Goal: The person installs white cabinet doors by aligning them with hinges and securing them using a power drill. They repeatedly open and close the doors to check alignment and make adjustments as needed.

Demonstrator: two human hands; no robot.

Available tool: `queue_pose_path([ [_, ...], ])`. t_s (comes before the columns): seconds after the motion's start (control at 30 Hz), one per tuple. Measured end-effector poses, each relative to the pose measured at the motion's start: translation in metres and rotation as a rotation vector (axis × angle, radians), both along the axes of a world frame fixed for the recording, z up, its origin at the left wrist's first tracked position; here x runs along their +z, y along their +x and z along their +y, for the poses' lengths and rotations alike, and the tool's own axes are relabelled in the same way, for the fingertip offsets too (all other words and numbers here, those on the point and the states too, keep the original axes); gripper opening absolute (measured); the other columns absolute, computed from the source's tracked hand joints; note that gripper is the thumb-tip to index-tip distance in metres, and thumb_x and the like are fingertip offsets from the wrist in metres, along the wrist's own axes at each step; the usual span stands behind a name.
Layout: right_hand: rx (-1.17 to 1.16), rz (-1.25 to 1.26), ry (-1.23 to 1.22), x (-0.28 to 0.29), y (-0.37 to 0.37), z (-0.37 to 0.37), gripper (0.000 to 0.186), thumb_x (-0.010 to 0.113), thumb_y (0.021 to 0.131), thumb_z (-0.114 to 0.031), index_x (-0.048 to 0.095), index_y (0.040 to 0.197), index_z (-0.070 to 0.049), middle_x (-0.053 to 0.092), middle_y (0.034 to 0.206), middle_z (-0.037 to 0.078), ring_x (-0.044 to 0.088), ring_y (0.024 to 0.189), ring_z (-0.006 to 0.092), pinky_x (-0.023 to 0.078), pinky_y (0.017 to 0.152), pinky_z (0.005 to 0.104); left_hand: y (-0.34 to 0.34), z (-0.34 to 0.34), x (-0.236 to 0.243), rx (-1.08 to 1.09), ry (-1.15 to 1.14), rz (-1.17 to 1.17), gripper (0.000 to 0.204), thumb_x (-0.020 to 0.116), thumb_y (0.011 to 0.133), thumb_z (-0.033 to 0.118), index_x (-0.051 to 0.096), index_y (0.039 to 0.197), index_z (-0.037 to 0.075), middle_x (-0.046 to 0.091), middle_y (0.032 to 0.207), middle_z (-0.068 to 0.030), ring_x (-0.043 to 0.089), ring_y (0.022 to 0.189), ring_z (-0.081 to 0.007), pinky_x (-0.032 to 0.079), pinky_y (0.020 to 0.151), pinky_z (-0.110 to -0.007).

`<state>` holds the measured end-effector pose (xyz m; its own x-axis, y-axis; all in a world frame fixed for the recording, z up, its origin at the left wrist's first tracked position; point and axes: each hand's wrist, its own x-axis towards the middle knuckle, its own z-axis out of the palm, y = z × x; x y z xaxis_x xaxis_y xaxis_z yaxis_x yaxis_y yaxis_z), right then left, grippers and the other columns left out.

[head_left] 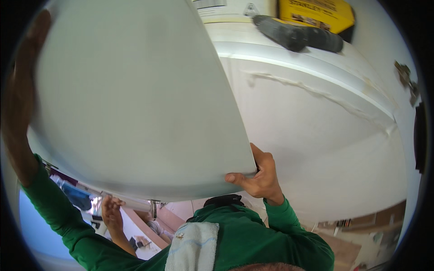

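The right hand (261, 178) was clasped on the lower right corner of a large, flat, pale grey-white panel (140, 99), its thumb on the near face and its other fingers around the right edge. The panel spread up and leftward from that grip, filling much of the view. The left hand (25, 77) lay along the panel's far left edge, high up — whether its fingers curled behind could not be told. Green long sleeves (63, 212) covered the forearms, and a whitish cloth towel (192, 246) hung just below the panel. Right of the panel stretched a broad white surface (325, 153); beyond it, a dark grey, elongated object (296, 35) — its kind unclear — lay just beside a yellow-and-black box (316, 16). Another person's bare hand (112, 210) showed below the panel.
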<state>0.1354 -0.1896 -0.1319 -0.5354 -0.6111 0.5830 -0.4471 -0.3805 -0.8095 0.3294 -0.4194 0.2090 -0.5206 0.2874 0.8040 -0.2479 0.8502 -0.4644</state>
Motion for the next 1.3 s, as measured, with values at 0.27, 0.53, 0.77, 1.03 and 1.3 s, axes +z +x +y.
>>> queue_pose_path([
  [0.27,-0.292,-0.108,0.074,-0.096,-0.011,0.032,0.053,0.096,0.088,-0.034,0.074,0.119,0.003,0.078,0.089,0.010,0.072,0.082,0.0161,0.056,0.078,0.0335,-0.062,-0.018,-0.109,-0.337,0.200,-0.118,0.081,0.074,0.098,0.071,0.077,0.126,-0.005,0.070,0.076,-0.0110,0.066,0.065,-0.0177,0.052,0.062,-0.035],
  [0.53,-0.619,-0.376,0.256,-0.152,0.016,0.098,0.067,0.100,0.081,-0.027,0.074,0.136,0.002,0.082,0.115,0.014,0.074,0.113,0.0222,0.056,0.103,0.0397,-0.125,0.029,-0.196,-0.692,0.471,-0.406,0.060,0.092,0.079,0.057,0.066,0.082,0.002,0.051,0.058,-0.0039,0.049,0.049,-0.0173,0.042,0.049,-0.036],
  [0.77,-1.270,-0.437,0.364,-0.147,0.115,0.153,0.106,0.104,0.072,-0.028,0.051,0.160,-0.002,0.063,0.156,0.017,0.058,0.143,0.0296,0.049,0.118,0.0444,-0.150,0.093,-0.254,-1.115,0.397,-0.590,0.053,0.083,0.090,0.059,0.064,0.081,0.011,0.058,0.065,-0.0026,0.061,0.053,-0.0218,0.046,0.049,-0.038],
  [1.03,-2.027,0.332,1.066,0.012,0.256,0.100,0.097,0.098,0.071,-0.028,0.056,0.157,-0.013,0.049,0.168,0.014,0.051,0.149,0.0405,0.037,0.129,0.0523,-0.133,0.175,-0.317,-1.563,0.324,-0.834,0.054,0.077,0.092,0.064,0.066,0.093,0.011,0.069,0.072,-0.0050,0.073,0.063,-0.0289,0.053,0.053,-0.042],
  [1.3,-1.935,0.354,1.511,0.055,0.253,0.037,0.070,0.089,0.069,-0.006,0.067,0.136,-0.012,0.066,0.144,0.011,0.058,0.139,0.0361,0.045,0.120,0.0487,-0.123,0.168,-0.328,-1.781,0.320,-1.014,0.047,0.083,0.090,0.051,0.066,0.103,0.010,0.074,0.084,-0.0086,0.078,0.076,-0.0287,0.055,0.061,-0.042],
])
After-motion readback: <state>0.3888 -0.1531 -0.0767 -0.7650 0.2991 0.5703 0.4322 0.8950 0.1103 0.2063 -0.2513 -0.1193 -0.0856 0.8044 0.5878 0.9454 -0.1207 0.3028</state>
